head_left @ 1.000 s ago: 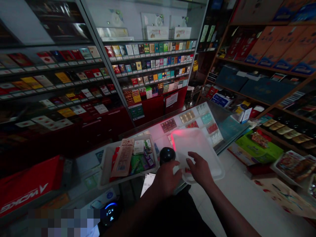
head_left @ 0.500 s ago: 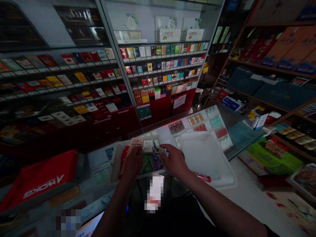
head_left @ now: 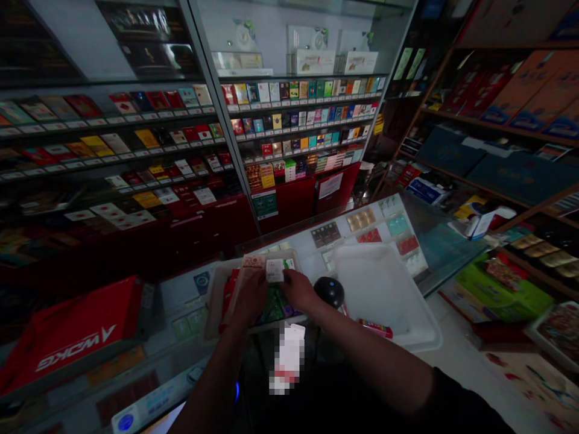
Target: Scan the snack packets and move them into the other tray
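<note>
Both my hands are inside a clear plastic tray (head_left: 214,301) full of small packets on the glass counter. My left hand (head_left: 249,295) rests on a long tan packet (head_left: 250,263), fingers curled over it. My right hand (head_left: 297,288) pinches a small white and green packet (head_left: 275,269) at the tray's far side. Green and purple packets (head_left: 274,308) lie between the hands. To the right stands a second clear tray (head_left: 384,289), with a small red item (head_left: 376,328) at its near edge. A black round scanner (head_left: 330,290) sits between the two trays.
The glass counter (head_left: 371,223) shows packs beneath it. A red box (head_left: 72,337) lies at the left. Cabinets of cigarette packs (head_left: 294,126) fill the wall behind. Wooden shelves with cartons (head_left: 497,120) line the right. Goods sit on the floor (head_left: 493,280) at right.
Both hands left the right tray and scanner and moved left into the packet tray. The right hand has since slid further left and closed on the small white and green packet.
</note>
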Demonstrator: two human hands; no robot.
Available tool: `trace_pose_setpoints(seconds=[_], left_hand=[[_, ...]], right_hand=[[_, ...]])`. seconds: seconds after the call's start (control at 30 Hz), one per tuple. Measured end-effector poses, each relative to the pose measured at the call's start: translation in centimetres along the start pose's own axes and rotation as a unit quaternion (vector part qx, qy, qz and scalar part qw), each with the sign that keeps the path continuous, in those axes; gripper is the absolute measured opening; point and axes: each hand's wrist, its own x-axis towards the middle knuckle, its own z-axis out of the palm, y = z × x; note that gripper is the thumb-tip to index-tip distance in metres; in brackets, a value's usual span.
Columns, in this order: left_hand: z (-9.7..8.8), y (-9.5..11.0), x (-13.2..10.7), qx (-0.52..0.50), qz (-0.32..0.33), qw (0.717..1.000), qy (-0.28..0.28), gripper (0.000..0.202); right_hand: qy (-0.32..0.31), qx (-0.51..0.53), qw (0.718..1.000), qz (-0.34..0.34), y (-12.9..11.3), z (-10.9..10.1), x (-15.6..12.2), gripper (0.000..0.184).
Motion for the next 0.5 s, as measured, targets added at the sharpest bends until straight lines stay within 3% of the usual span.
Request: trace_pose_setpoints(seconds=[0.17,0.3,0.5], left_hand=[[0.8,-0.9,0.2,0.015,-0.007,1.000,0.008,0.041],[0.8,-0.5,0.0,0.046,-0.011,0.999,0.017,0.045],[0.7,1.1,-0.7,0.054,-0.008,0.998,0.020,0.046]], right_hand=[[0.028,-0.005,1.000,-0.014,0.1,-0.2,-0.1,0.019],[0.037,-0.018,0.999,-0.021,-0.3,-1.0,-0.7,0.016],[0.044,-0.005,0.998,-0.034,-1.0,-2.9,-1.8,0.031]])
